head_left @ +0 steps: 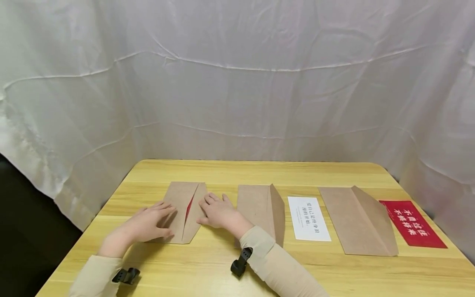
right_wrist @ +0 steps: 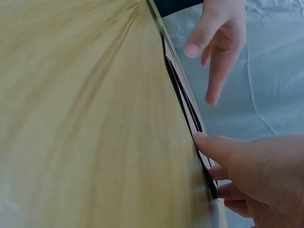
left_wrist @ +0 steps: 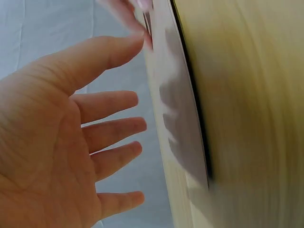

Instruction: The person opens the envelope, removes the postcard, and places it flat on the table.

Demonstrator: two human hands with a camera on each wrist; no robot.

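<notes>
A brown paper envelope [head_left: 179,198] lies at the left of the table, its flap pointing right. Through its slightly gaping mouth a strip of red card [head_left: 189,209] shows. My left hand [head_left: 150,222] hovers over the envelope's left part, fingers spread and apart from the paper in the left wrist view. At the flap's right edge is my right hand [head_left: 220,212], its fingers extended. In the right wrist view the right thumb [right_wrist: 213,144] touches the envelope's edge, and the fingertips are partly hidden behind it.
Right of my hands lies a second brown envelope [head_left: 254,202], partly under the right forearm. Farther right are a white printed card [head_left: 308,218], a third envelope [head_left: 356,222] and a red printed card [head_left: 413,225]. A pale curtain [head_left: 259,99] hangs behind the wooden table [head_left: 208,276].
</notes>
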